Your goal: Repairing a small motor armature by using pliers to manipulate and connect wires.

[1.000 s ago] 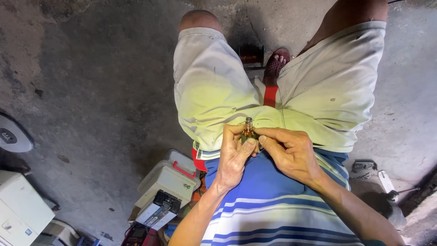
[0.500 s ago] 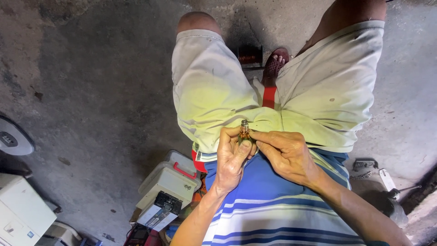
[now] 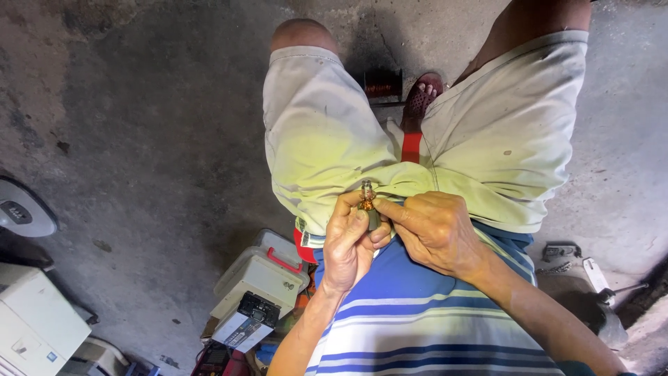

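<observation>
The small brass-coloured metal fitting with a pale silvery tip (image 3: 366, 196) stands nearly upright in your view, its long axis running from your fingers toward your knees, silvery end pointing away from your body. It sits just above your lap, over the hem of your pale cream shorts (image 3: 327, 139). Your left hand (image 3: 351, 240) pinches its lower end, thumb and forefinger closed tight around the brass part, the other fingers curled beneath. Your right hand (image 3: 435, 230) presses in from the other side, its forefinger and thumb closed against the fitting's base, touching your left fingers. Below your wrists lies your blue-and-white striped shirt (image 3: 417, 327). Beside your left leg on the grey concrete floor (image 3: 139, 139) rests a cream plastic case with a red handle (image 3: 261, 271).
</observation>
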